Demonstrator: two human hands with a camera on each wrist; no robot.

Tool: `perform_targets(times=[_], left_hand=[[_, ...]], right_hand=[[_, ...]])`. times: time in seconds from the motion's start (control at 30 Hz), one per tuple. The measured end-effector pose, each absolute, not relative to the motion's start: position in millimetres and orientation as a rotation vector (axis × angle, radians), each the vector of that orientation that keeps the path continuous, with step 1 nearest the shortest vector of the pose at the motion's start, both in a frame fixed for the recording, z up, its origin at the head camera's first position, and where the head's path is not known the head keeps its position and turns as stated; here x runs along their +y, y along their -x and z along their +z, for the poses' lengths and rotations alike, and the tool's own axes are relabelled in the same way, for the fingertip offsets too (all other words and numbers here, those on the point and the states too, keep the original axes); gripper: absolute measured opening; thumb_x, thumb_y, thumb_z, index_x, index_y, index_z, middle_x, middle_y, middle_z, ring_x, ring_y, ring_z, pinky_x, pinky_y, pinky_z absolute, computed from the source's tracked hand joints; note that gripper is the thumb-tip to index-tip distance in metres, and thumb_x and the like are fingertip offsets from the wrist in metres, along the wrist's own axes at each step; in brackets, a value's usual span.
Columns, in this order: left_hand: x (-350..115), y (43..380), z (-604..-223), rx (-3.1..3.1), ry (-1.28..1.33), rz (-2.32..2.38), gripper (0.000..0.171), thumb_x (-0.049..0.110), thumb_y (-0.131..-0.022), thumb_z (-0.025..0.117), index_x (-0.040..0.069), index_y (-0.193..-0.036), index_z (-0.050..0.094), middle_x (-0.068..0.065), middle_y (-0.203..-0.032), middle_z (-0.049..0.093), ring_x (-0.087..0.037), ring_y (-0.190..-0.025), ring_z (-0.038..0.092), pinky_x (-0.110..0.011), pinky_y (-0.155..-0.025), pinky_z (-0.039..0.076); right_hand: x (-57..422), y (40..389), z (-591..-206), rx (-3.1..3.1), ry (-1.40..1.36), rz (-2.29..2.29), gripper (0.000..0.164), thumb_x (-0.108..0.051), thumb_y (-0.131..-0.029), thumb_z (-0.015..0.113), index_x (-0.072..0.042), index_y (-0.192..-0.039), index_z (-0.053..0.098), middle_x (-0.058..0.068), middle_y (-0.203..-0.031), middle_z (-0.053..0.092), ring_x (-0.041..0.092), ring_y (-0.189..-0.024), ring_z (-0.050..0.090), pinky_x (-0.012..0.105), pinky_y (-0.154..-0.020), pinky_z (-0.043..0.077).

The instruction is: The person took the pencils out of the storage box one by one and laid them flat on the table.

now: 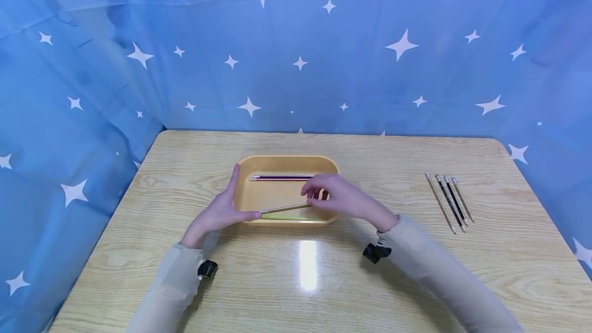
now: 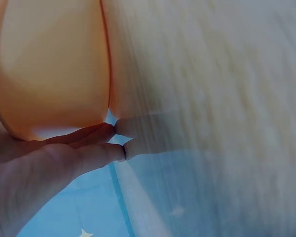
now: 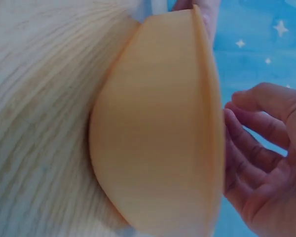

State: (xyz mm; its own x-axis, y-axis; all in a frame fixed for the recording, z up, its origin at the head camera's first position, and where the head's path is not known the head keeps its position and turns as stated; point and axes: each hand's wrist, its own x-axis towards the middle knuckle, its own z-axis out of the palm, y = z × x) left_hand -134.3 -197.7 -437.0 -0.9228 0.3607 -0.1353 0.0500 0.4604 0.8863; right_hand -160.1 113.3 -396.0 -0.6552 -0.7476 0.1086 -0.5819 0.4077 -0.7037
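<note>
A tan tray (image 1: 287,159) rests on the table. My left hand (image 1: 219,215) holds its left end, thumb over the near rim and fingers along the outer wall; the left wrist view shows these fingers (image 2: 96,143) low against the wall. My right hand (image 1: 339,197) reaches in over the right side. Its thumb and fingertips pinch one end of a gold pencil (image 1: 284,208), which slants slightly above the near side. Behind it, dark striped pencils (image 1: 279,178) lie along the far side, and a yellow-green pencil (image 1: 291,218) lies along the near wall. The tray hides the right fingertips in the right wrist view.
To the right on the wooden table (image 1: 384,168), several gold and black pencils (image 1: 447,202) lie side by side at a slant. A blue cloth with white stars (image 1: 351,81) hangs behind and beside the table. Light reflects off the tabletop in front of the tray.
</note>
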Motion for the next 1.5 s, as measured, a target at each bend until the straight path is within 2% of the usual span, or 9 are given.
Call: perform_targets(times=[0.2,0.43,0.57,0.83,1.1,1.27,1.5], left_hand=[[-198,134,-436,2.416,-0.342,1.438,0.130,0.029,-0.074,0.085,0.015,-0.152,-0.017,-0.026,-0.155,0.017,-0.042,-0.128,0.040,-0.055,-0.102,0.033],[-196,133,-437,2.424,-0.312,1.432,0.130,0.030,-0.073,0.085,0.015,-0.153,-0.017,-0.025,-0.156,0.016,-0.041,-0.132,0.036,-0.056,-0.105,0.028],[-196,133,-437,2.441,-0.309,1.415,0.130,0.030,-0.074,0.085,0.015,-0.153,-0.016,-0.025,-0.156,0.016,-0.041,-0.133,0.035,-0.056,-0.105,0.028],[-197,133,-438,2.437,-0.325,1.429,0.128,0.029,-0.075,0.084,0.015,-0.153,-0.017,-0.027,-0.155,0.016,-0.042,-0.129,0.039,-0.056,-0.103,0.030],[-197,133,-437,2.450,-0.319,1.416,0.128,0.031,-0.075,0.084,0.016,-0.153,-0.017,-0.025,-0.155,0.018,-0.040,-0.127,0.041,-0.055,-0.103,0.032],[-196,133,-437,2.466,-0.342,1.409,0.127,0.030,-0.076,0.083,0.014,-0.153,-0.016,-0.027,-0.154,0.020,-0.039,-0.124,0.044,-0.055,-0.101,0.033],[-195,134,-439,2.459,-0.335,1.418,0.125,0.022,-0.077,0.082,0.013,-0.153,-0.017,-0.026,-0.154,0.020,-0.040,-0.123,0.045,-0.054,-0.100,0.035]], right_hand=[[99,163,-405,2.372,1.208,-0.988,0.015,-0.003,-0.087,0.070,0.000,-0.101,0.068,0.000,-0.085,0.064,0.007,-0.075,0.059,0.023,-0.066,0.051],[87,166,-416,2.339,1.156,-0.881,0.016,-0.008,-0.086,0.072,-0.004,-0.102,0.069,-0.008,-0.081,0.061,0.005,-0.074,0.057,0.022,-0.070,0.049],[84,166,-420,2.316,1.157,-0.872,0.015,-0.008,-0.086,0.073,-0.005,-0.100,0.069,-0.008,-0.081,0.062,0.004,-0.073,0.057,0.022,-0.069,0.049],[75,163,-421,2.377,1.090,-0.778,0.014,-0.015,-0.087,0.074,-0.009,-0.100,0.070,-0.010,-0.078,0.061,0.004,-0.070,0.053,0.024,-0.067,0.045],[60,163,-424,2.400,1.036,-0.764,0.008,-0.019,-0.089,0.072,-0.014,-0.092,0.076,-0.013,-0.080,0.068,-0.001,-0.072,0.059,0.023,-0.070,0.048],[55,164,-426,2.353,1.031,-0.839,0.011,-0.016,-0.089,0.071,-0.009,-0.096,0.077,-0.008,-0.085,0.071,0.000,-0.075,0.063,0.022,-0.072,0.050],[56,167,-431,2.195,1.049,-0.960,0.016,-0.008,-0.093,0.064,-0.003,-0.105,0.074,-0.001,-0.096,0.072,0.005,-0.086,0.065,0.022,-0.078,0.050]])
